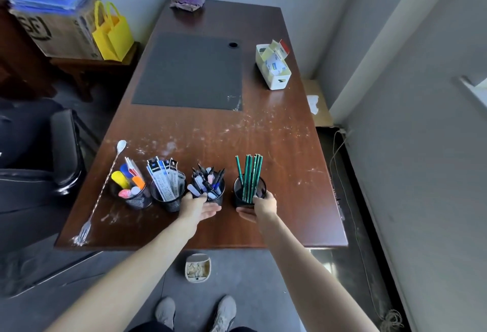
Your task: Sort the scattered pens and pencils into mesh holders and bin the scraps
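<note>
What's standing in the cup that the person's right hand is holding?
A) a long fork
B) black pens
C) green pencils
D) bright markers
C: the right hand curls round the rightmost mesh holder, and only green pencils stand in it. The left hand holds the neighbouring holder of black pens.

Reddish-brown wooden table [276, 152], top scuffed with white marks, dark grey rectangular mat [189, 70] on its far half. Pale grey walls [421, 173] behind and to the right. Dark grey floor [250, 273]. Black leather chair [64, 152] on the left, low dark wooden stand [105, 64] beyond it. Soft, even light.
</note>
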Demonstrator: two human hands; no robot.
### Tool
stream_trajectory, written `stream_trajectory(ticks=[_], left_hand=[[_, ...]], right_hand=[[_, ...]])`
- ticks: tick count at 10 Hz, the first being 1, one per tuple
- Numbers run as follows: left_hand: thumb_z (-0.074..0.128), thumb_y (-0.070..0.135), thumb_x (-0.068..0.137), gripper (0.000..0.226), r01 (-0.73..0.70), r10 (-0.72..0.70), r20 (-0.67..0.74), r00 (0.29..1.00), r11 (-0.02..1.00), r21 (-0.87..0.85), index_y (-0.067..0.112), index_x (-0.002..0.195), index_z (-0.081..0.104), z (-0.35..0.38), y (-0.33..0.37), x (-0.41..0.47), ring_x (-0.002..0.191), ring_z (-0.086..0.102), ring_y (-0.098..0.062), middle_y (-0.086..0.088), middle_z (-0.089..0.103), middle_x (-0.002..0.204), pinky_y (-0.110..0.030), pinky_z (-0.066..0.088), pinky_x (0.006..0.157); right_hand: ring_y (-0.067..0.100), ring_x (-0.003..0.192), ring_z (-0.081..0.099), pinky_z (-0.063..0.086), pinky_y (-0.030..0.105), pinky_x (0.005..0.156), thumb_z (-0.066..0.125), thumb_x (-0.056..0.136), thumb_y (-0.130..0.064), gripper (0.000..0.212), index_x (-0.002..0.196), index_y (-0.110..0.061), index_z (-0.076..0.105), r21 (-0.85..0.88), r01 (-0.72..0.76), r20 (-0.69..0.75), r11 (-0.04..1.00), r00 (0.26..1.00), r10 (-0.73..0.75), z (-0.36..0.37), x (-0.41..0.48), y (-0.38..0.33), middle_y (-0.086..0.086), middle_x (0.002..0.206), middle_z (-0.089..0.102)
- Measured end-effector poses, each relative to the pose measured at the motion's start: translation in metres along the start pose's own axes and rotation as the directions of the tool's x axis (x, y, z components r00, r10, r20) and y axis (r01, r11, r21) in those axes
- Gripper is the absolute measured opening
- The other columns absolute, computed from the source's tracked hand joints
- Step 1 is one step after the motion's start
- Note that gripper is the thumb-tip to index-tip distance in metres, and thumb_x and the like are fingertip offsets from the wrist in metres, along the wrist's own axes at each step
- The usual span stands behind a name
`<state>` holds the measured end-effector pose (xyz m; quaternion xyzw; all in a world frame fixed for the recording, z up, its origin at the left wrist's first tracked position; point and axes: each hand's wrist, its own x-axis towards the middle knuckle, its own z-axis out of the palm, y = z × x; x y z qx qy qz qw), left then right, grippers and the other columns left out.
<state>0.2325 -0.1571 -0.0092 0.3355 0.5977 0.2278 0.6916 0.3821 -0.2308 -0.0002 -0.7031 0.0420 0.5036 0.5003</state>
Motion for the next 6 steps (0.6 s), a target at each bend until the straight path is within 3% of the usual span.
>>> stream_trajectory(ticks=[2, 4, 5, 6], left_hand=[[0.044, 0.015, 0.1, 0.05, -0.019, 0.018, -0.013, 1.0, 0.998, -0.066, 0.003, 0.144, 0.024, 0.002, -0.007, -0.001, 0.066, 0.072, -0.026, -0.024, 0.068, 0.083, -0.027, 0.054, 0.05], [0.044, 0.019, 0.1, 0.056, -0.034, 0.036, 0.07, 0.997, 0.999, -0.03, 0.008, 0.147, 0.016, 0.0, 0.003, -0.007, 0.078, 0.069, -0.025, -0.022, 0.066, 0.093, -0.031, 0.056, 0.068], [0.052, 0.026, 0.096, 0.057, 0.024, -0.028, 0.151, 0.988, 0.999, 0.025, 0.011, 0.144, 0.025, -0.011, 0.001, -0.011, 0.086, 0.067, -0.024, -0.021, 0.062, 0.107, -0.032, 0.054, 0.076], [0.054, 0.033, 0.094, 0.068, 0.084, -0.123, 0.254, 0.959, 0.984, 0.159, 0.011, 0.148, 0.018, -0.03, -0.004, -0.011, 0.093, 0.066, -0.025, -0.018, 0.06, 0.111, -0.031, 0.053, 0.074]], right_hand=[[0.027, 0.051, 0.069, 0.054, 0.031, 0.043, 0.036, 0.097, -0.004, 0.035, 0.129, -0.016, 0.044, 0.0, -0.015, -0.058, 1.0, 0.998, 0.015, 0.005, -0.005, 0.001, 0.026, 0.095, 0.067], [0.025, 0.053, 0.068, 0.056, 0.033, 0.047, 0.044, 0.099, -0.013, 0.011, 0.11, -0.013, 0.044, 0.038, -0.015, -0.08, 0.999, 0.997, 0.018, 0.009, -0.019, 0.003, 0.022, 0.078, 0.068], [0.025, 0.058, 0.069, 0.057, 0.033, 0.047, 0.047, 0.099, -0.026, 0.03, 0.12, -0.004, 0.046, 0.035, -0.023, -0.109, 0.999, 0.994, 0.027, 0.011, -0.03, 0.01, 0.02, 0.075, 0.068], [0.027, 0.061, 0.067, 0.057, 0.033, 0.047, 0.043, 0.1, -0.034, 0.043, 0.127, -0.001, 0.042, 0.117, -0.015, -0.161, 0.993, 0.986, 0.034, 0.017, -0.039, 0.017, 0.02, 0.072, 0.066]])
